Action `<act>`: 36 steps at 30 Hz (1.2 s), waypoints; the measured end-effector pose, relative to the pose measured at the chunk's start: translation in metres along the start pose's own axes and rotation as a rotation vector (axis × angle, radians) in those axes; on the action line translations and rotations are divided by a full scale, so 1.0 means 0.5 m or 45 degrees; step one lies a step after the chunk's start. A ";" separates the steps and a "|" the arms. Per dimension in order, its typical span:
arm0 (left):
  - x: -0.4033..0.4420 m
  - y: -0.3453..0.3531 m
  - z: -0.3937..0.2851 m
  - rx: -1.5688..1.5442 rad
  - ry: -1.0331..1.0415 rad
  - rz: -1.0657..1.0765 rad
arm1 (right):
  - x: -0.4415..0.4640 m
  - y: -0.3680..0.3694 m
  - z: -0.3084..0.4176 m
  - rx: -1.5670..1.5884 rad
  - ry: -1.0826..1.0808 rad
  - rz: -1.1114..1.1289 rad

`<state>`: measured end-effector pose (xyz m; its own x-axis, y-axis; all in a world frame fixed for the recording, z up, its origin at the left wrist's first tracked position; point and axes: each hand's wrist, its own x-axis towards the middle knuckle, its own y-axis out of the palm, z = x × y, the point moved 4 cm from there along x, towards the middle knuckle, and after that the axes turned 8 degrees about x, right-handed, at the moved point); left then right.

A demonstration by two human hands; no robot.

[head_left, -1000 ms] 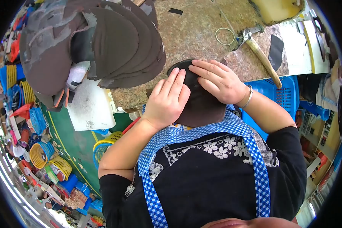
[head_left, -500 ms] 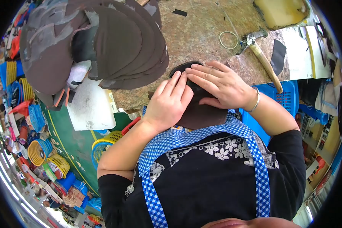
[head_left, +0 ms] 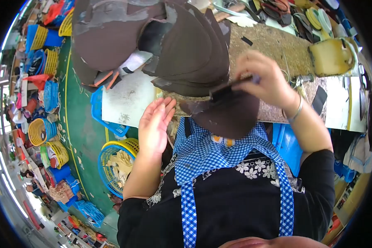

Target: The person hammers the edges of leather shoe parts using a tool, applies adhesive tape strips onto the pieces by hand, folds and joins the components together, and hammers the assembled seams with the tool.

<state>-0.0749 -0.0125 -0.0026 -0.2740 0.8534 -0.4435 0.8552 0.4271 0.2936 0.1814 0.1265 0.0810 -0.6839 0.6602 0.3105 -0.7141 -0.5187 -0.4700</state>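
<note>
My right hand (head_left: 265, 79), slightly blurred, pinches the upper edge of a dark brown leather-like piece (head_left: 231, 115). The piece hangs tilted at the table's front edge, its rounded lower end in front of the blue checked apron (head_left: 202, 155). Apart from it on the left, my left hand (head_left: 153, 124) is raised with fingers stretched out and nothing in it. A tall stack of similar dark brown pieces (head_left: 194, 49), some smeared with grey, lies just beyond my left hand.
A white board (head_left: 126, 108) lies under the stack's left side. A yellow-rimmed blue basket (head_left: 107, 182) holding scraps stands at lower left. On the worktable (head_left: 295, 49) are a yellowish block (head_left: 332, 58) and a black strip (head_left: 319, 98). A blue crate (head_left: 288, 153) sits below right.
My left hand has come off the brown piece and moved left. My right hand has lifted the piece's far edge off the table. The view has shifted, showing more of the left side.
</note>
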 end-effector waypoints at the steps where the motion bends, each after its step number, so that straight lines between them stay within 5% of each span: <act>1: 0.007 -0.019 0.000 -0.159 -0.112 0.081 | 0.045 -0.006 0.004 0.002 -0.069 0.006; 6: 0.042 0.005 -0.011 -0.365 -0.261 0.130 | 0.267 0.047 -0.075 -0.508 -0.470 -0.275; 14: 0.096 0.050 -0.010 -0.146 -0.394 -0.144 | 0.208 0.102 -0.194 -0.888 0.034 -0.586; 18: 0.126 0.116 -0.029 0.106 -0.218 -0.169 | 0.144 0.090 -0.146 -0.886 0.114 -0.570; 20: 0.141 0.145 -0.033 0.079 0.144 -0.053 | 0.111 0.081 -0.136 -0.864 0.092 -0.580; 24: 0.161 0.141 -0.022 0.018 0.256 -0.035 | 0.035 0.033 -0.111 -0.699 -0.032 -0.528; 26: 0.117 0.142 -0.054 -0.003 0.263 -0.020 | -0.005 -0.023 -0.096 -0.373 0.065 -0.484; 28: 0.067 0.134 -0.079 0.011 0.259 0.099 | -0.056 -0.107 -0.095 -0.518 0.373 -0.711; 30: 0.039 0.131 -0.091 -0.025 0.184 0.221 | -0.101 -0.189 -0.121 -0.959 0.590 -0.636; 32: 0.010 0.162 -0.086 -0.032 0.086 0.406 | -0.134 -0.214 -0.167 -1.160 1.028 -0.136; 36: 0.053 0.147 0.059 0.602 0.235 0.387 | -0.155 -0.175 -0.197 -1.152 0.969 -0.070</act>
<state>-0.0062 0.0329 -0.0177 -0.0218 0.9726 -0.2315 0.9990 0.0120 -0.0435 0.3118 0.1740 0.0167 -0.1725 0.9818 -0.0797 -0.1652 -0.1086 -0.9803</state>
